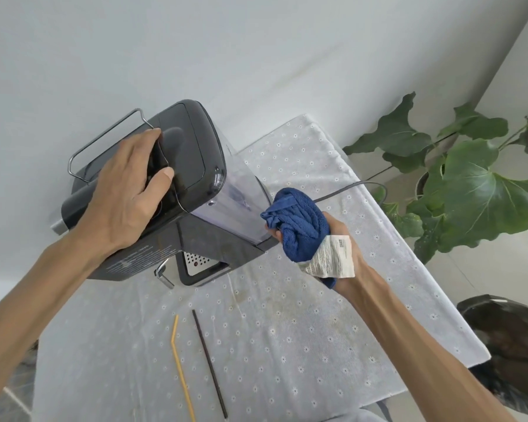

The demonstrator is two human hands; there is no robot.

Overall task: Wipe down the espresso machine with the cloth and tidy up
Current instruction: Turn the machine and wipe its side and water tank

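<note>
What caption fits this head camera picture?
Left hand steadies black espresso machine while right hand presses bunched blue terry cloth against its side.

A table has a white cloth with little flowers. On it stand a black machine and lie 2 straws: yellow and black.

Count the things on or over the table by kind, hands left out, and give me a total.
Espresso machine: 1
Blue cloth: 1
Straws: 2, yellow and dark
Power cord: 1
Total: 5
</note>
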